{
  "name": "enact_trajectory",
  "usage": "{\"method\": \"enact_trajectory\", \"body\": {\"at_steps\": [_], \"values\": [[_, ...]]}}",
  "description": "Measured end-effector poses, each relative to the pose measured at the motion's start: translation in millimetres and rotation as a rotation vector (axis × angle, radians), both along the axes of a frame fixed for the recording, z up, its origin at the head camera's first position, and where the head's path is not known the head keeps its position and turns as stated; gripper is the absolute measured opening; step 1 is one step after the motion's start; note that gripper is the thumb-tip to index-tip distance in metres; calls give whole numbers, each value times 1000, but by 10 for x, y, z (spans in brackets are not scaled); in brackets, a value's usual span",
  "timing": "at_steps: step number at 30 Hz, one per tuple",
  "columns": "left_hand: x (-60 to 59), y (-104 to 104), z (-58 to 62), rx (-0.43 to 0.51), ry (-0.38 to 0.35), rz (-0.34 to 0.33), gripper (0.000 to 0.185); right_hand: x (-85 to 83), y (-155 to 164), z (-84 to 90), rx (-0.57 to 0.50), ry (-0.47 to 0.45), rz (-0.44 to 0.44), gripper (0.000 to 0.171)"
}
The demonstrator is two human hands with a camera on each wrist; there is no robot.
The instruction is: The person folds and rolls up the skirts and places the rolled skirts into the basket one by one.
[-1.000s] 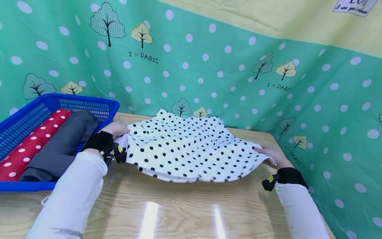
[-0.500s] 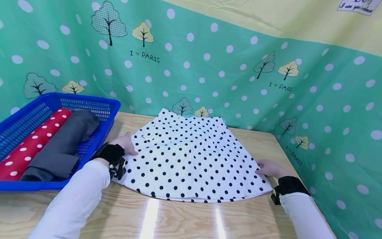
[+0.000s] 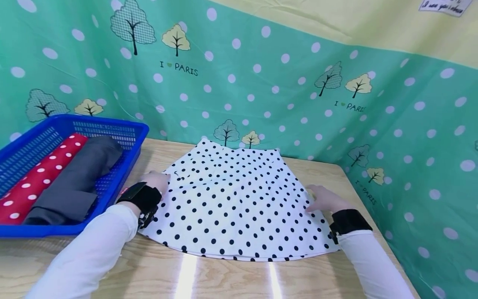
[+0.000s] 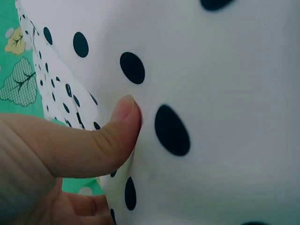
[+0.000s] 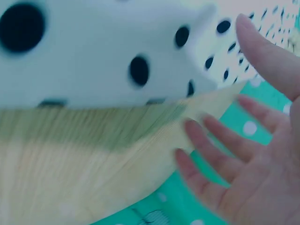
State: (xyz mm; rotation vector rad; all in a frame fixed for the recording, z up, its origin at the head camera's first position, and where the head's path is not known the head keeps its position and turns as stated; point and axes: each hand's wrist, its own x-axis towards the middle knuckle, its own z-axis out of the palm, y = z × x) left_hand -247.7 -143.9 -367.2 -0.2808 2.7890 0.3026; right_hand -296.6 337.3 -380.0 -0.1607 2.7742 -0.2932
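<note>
A white skirt with black polka dots [image 3: 231, 207] lies spread on the wooden table, its narrow end at the back and its wide curved hem toward me. My left hand [image 3: 156, 182] is at its left edge. In the left wrist view the thumb [image 4: 112, 136] lies on top of the fabric and the other fingers are partly hidden beyond the edge, so the hand pinches the cloth. At the right edge is my right hand [image 3: 326, 199]. The right wrist view shows its fingers [image 5: 225, 140] spread and apart, with nothing held between thumb and fingers.
To the left stands a blue plastic basket [image 3: 130, 164]. Inside it lie a rolled red cloth with white dots [image 3: 41, 176] and a dark grey folded cloth [image 3: 80, 178]. A green dotted curtain [image 3: 231, 83] hangs behind and along the right side of the wooden table [image 3: 224, 282].
The skirt came down from being lifted and now lies flat, its hem nearer to me. My right hand has let go of the edge and moved slightly back and left.
</note>
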Motion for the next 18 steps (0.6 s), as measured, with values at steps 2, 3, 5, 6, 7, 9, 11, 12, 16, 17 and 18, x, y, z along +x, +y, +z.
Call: {"method": "enact_trajectory", "body": {"at_steps": [2, 3, 5, 6, 7, 9, 11, 12, 16, 17, 18], "values": [[-17, 0, -21, -84, 2, -79, 51, -26, -65, -56, -19, -7, 20, 91], [-28, -1, -33, -138, 2, -136, 50, -30, -88, -80, -16, -20, 34, 92], [-46, 5, -47, -141, 0, -134, 43, -33, -108, -128, -9, -61, 30, 93], [-57, 8, -52, -139, -1, -129, 41, -33, -110, -147, -7, -81, 20, 92], [-66, 10, -53, -138, 2, -125, 40, -32, -110, -158, -5, -99, 10, 92], [-94, 4, -60, -134, 5, -116, 39, -41, -117, -169, -3, -109, 0, 91], [-124, -10, -65, -130, 9, -106, 40, -57, -129, -167, -3, -116, -11, 91], [-138, -19, -65, -130, 9, -107, 40, -66, -133, -162, -4, -121, -19, 91], [-176, -47, -62, -124, 9, -90, 43, -84, -143, -144, -10, -138, -42, 91], [-178, -46, -59, -114, 15, -79, 43, -84, -137, -143, -13, -140, -42, 91], [-181, -42, -59, -105, 16, -65, 43, -82, -132, -142, -18, -143, -39, 91]]}}
